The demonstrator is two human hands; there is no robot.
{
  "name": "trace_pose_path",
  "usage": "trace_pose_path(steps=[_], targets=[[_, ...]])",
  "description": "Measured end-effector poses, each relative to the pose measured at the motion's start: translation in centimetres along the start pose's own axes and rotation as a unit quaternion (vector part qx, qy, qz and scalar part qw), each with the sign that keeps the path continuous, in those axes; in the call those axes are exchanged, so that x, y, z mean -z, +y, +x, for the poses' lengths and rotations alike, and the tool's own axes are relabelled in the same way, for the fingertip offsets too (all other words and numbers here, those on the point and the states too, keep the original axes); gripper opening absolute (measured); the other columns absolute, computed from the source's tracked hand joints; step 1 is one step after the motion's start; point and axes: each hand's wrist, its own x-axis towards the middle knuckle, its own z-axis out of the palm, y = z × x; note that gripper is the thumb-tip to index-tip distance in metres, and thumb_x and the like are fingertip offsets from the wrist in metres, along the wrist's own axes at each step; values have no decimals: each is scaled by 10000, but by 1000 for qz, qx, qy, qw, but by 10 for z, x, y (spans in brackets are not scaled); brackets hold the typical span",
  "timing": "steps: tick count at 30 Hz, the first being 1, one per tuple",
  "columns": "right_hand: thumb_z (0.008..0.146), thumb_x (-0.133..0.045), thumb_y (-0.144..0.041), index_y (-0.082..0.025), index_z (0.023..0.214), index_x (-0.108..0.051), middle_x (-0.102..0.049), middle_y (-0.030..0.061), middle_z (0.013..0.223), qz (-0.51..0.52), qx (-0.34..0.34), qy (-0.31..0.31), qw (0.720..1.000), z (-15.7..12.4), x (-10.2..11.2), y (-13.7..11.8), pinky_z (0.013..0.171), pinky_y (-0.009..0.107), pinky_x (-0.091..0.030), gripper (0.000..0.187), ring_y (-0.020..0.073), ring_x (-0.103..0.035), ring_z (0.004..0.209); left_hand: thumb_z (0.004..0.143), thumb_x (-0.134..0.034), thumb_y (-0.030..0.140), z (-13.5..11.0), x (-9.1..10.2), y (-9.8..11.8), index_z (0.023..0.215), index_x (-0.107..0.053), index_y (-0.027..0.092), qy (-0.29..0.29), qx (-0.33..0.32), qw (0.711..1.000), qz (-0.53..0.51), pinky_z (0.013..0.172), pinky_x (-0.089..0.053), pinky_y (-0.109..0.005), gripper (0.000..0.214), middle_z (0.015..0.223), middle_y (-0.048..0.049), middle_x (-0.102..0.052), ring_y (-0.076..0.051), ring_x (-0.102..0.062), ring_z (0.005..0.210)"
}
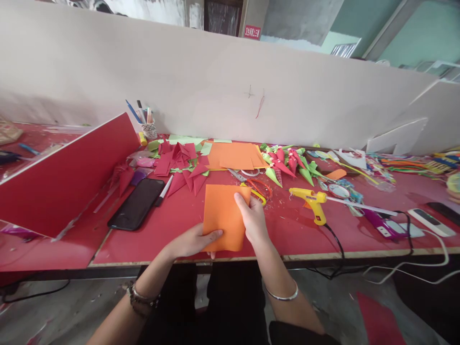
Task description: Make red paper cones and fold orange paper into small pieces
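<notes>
Between my two hands is an orange sheet of craft paper (pixel 223 211), held up above the front of the red table. My left hand (pixel 194 241) grips its lower left edge, thumb on the front and fingers mostly hidden behind. On the upper right side, my right hand (pixel 253 218) pinches the sheet with the thumb over its face. Just beyond the paper lie scissors with yellow handles (pixel 257 194). Further back, a stack of orange sheets (pixel 233 154) rests near folded red paper pieces (pixel 179 160) and red and green paper cones (pixel 287 163).
A yellow glue gun (pixel 312 201) with a trailing cord stands at the right. On the left are a black phone (pixel 136 203), a marker (pixel 164 190), a pen cup (pixel 148 127) and a leaning red board (pixel 72 177). A white partition (pixel 201 81) closes off the back.
</notes>
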Motion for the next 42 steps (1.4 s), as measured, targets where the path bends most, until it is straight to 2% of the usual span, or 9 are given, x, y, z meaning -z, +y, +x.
trace_pose_path(steps=[4, 7, 12, 21, 27, 32, 35, 39, 42], targets=[[688, -607, -466, -170, 755, -625, -652, 30, 718, 4, -18, -87, 996, -2, 6, 4, 613, 281, -464, 304, 188, -606, 686, 751, -491, 545, -2, 5, 2, 738, -547, 145, 28, -15, 999, 6, 547, -418, -227, 405, 571, 14, -585, -119, -549, 534], [713, -601, -426, -175, 748, -631, -651, 20, 740, 21, -9, -112, 993, -5, 11, 7, 642, 280, -455, 255, 180, -597, 709, 749, -494, 547, -4, 8, 2, 737, -543, 142, 37, -18, 999, 7, 539, -413, -227, 408, 560, 19, -574, -115, -541, 519], [721, -608, -396, -163, 598, -578, -591, 3, 630, 16, -7, -92, 996, -6, 13, 12, 581, 261, -431, 265, 147, -542, 608, 762, -484, 537, -5, 6, 0, 718, -522, 149, 46, -13, 999, 4, 521, -399, -223, 392, 535, 25, -567, -116, -532, 510], [728, -586, -442, -159, 596, -565, -557, -4, 585, -19, -4, -93, 996, -5, 14, 15, 554, 244, -410, 313, 135, -512, 579, 772, -483, 520, -4, 6, -6, 742, -502, 144, 63, -24, 998, 1, 511, -401, -223, 378, 539, 38, -540, -105, -514, 496], [756, -547, -458, -186, 802, -615, -619, 20, 727, 21, 5, -125, 992, -1, 11, 6, 581, 262, -425, 284, 164, -565, 653, 778, -475, 517, -4, 5, -7, 705, -511, 141, 50, -28, 998, 23, 524, -397, -222, 384, 531, 39, -537, -102, -508, 511], [756, -524, -499, -185, 738, -599, -541, -1, 580, -32, 35, -65, 997, 5, 12, 5, 508, 252, -382, 324, 142, -507, 546, 780, -463, 528, -5, 4, -8, 680, -508, 142, 7, -22, 1000, 10, 515, -382, -218, 401, 514, 38, -538, -100, -508, 502], [766, -493, -524, -185, 677, -568, -463, -23, 510, -78, 63, -30, 995, 6, 13, 7, 492, 253, -357, 359, 125, -449, 494, 783, -462, 526, -5, 5, -10, 681, -509, 143, 2, -24, 1000, 2, 513, -383, -218, 399, 511, 39, -538, -98, -507, 497], [791, -448, -529, -189, 671, -542, -422, -28, 505, -108, 77, -31, 991, 5, 13, 9, 473, 252, -332, 373, 117, -404, 476, 773, -484, 524, -4, 3, -12, 731, -530, 140, 17, -23, 1000, -7, 522, -396, -224, 389, 488, 46, -528, -98, -504, 478], [799, -437, -524, -193, 665, -523, -419, -24, 523, -111, 75, -38, 990, 5, 13, 9, 457, 248, -313, 368, 114, -386, 477, 762, -501, 524, -4, 2, -13, 873, -573, 125, 17, -14, 1000, -18, 548, -432, -251, 420, 568, 12, -600, -119, -540, 504]])
